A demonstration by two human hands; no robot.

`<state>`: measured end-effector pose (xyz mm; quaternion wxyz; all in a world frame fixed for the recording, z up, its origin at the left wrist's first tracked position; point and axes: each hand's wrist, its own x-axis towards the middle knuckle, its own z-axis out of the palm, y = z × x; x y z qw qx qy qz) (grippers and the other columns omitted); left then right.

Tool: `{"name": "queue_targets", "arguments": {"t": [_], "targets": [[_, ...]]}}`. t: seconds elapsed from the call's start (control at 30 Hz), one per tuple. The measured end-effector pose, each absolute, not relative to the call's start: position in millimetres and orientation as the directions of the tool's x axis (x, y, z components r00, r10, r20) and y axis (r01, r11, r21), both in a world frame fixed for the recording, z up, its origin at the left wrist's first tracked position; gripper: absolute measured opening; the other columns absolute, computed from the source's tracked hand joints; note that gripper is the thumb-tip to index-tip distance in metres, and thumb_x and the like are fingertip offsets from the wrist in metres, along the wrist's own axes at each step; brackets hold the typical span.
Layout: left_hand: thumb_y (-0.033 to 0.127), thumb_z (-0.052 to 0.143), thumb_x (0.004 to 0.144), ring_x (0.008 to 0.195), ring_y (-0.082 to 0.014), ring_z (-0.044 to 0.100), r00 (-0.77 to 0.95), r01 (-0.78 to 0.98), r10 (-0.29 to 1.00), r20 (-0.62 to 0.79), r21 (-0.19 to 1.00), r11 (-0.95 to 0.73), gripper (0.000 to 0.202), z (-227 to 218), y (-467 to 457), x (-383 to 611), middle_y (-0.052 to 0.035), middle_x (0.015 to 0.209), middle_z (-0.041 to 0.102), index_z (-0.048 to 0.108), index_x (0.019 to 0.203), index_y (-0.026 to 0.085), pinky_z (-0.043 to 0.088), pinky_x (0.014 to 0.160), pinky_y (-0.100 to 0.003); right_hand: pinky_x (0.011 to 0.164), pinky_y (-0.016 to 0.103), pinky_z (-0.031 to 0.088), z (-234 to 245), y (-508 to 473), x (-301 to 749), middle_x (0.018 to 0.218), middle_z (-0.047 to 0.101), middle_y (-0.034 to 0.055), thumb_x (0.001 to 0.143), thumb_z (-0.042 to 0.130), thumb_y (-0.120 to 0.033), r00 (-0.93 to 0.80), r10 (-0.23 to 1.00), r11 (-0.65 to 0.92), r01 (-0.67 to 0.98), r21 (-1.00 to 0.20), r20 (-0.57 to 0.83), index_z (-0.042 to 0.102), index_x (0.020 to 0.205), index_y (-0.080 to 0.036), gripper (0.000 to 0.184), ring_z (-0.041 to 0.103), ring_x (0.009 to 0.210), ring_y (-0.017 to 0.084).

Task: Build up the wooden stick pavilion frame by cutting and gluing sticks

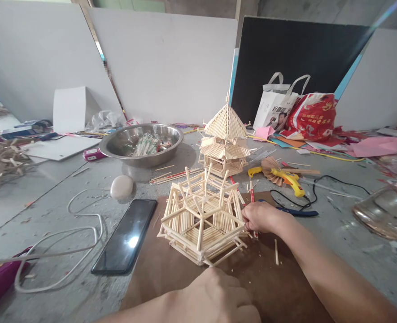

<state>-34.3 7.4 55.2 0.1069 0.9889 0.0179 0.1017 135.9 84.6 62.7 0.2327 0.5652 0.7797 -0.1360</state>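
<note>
A hexagonal frame built of wooden sticks [203, 220] stands on a brown board [279, 287] in front of me. My right hand [260, 216] is closed at its right edge, fingers pinched against the sticks there. My left hand [218, 298] lies low at the near edge, just in front of the frame, knuckles up and fingers curled; what it holds, if anything, is hidden. A finished stick pagoda [225, 142] stands behind the frame.
A black phone [126, 237] lies left of the board beside a white cable [60, 251]. A steel bowl [114, 146] with wrapped sticks sits behind, a yellow glue gun [290, 178] to the right, shopping bags [299, 112] by the wall, and a glass dish [383, 213] far right.
</note>
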Motion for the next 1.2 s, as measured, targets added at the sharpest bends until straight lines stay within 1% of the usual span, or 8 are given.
{"name": "queue_targets", "arguments": {"t": [0.17,0.27,0.4,0.53,0.77,0.97,1.2], "targets": [[0.013,0.056,0.075,0.052,-0.0090,0.047,0.982,0.051,0.088,0.169,0.211,-0.976,0.019,59.5,4.7,-34.0,-0.0003,0.061,0.057,0.048,0.057,0.014,0.038,0.048,-0.020,0.069,0.032,0.044,61.6,84.7,135.7,0.091,0.065,0.0138,0.071,0.051,-0.023,-0.254,0.818,0.326,0.944,0.053,-0.516,0.065,0.088,-0.014,0.024,0.060,0.087,0.025],[0.012,0.054,0.077,0.053,-0.0089,0.048,0.977,0.085,0.121,0.173,0.205,-0.975,0.019,60.0,4.2,-34.5,-0.0006,0.061,0.057,0.049,0.059,0.014,0.038,0.050,-0.019,0.069,0.031,0.044,60.8,84.1,136.1,0.091,0.065,0.0138,0.071,0.051,-0.024,-0.250,0.819,0.324,0.944,0.057,-0.516,0.065,0.088,-0.013,0.024,0.060,0.086,0.025],[0.011,0.053,0.076,0.052,-0.0089,0.048,0.980,0.051,0.092,0.175,0.226,-0.973,0.015,58.9,6.8,-35.3,0.0001,0.061,0.056,0.049,0.062,0.014,0.038,0.048,-0.020,0.068,0.030,0.044,61.0,83.8,136.2,0.091,0.065,0.0132,0.072,0.051,-0.024,-0.256,0.817,0.330,0.942,0.055,-0.516,0.065,0.087,-0.014,0.024,0.060,0.086,0.024],[0.010,0.053,0.075,0.053,-0.0098,0.048,0.978,0.041,0.082,0.191,0.210,-0.977,0.012,59.2,7.7,-35.9,-0.0002,0.061,0.056,0.051,0.064,0.013,0.037,0.047,-0.021,0.069,0.030,0.044,62.8,83.6,135.4,0.093,0.065,0.0134,0.072,0.051,-0.023,-0.259,0.817,0.333,0.941,0.055,-0.516,0.065,0.089,-0.013,0.024,0.060,0.087,0.025],[0.013,0.055,0.076,0.053,-0.0094,0.047,0.975,0.079,0.123,0.183,0.231,-0.970,0.016,58.7,4.3,-34.9,-0.0003,0.061,0.057,0.050,0.061,0.014,0.038,0.049,-0.020,0.070,0.029,0.044,64.4,83.8,134.0,0.093,0.065,0.0123,0.072,0.051,-0.024,-0.249,0.813,0.331,0.942,0.065,-0.527,0.065,0.090,-0.015,0.024,0.060,0.088,0.024],[0.014,0.054,0.077,0.052,-0.0090,0.048,0.981,0.056,0.094,0.167,0.218,-0.974,0.020,55.8,6.6,-35.0,-0.0005,0.060,0.056,0.047,0.058,0.014,0.038,0.048,-0.019,0.069,0.030,0.044,63.9,83.9,134.9,0.093,0.065,0.0129,0.072,0.051,-0.023,-0.254,0.812,0.334,0.941,0.061,-0.526,0.065,0.090,-0.014,0.024,0.060,0.087,0.024],[0.015,0.054,0.076,0.050,-0.0080,0.045,0.978,0.023,0.067,0.200,0.213,-0.977,0.022,52.9,7.7,-34.8,0.0008,0.059,0.055,0.045,0.056,0.015,0.037,0.046,-0.018,0.070,0.029,0.044,63.8,84.0,134.4,0.094,0.065,0.0127,0.072,0.050,-0.023,-0.254,0.813,0.334,0.940,0.063,-0.524,0.065,0.090,-0.014,0.024,0.060,0.088,0.024]]}}
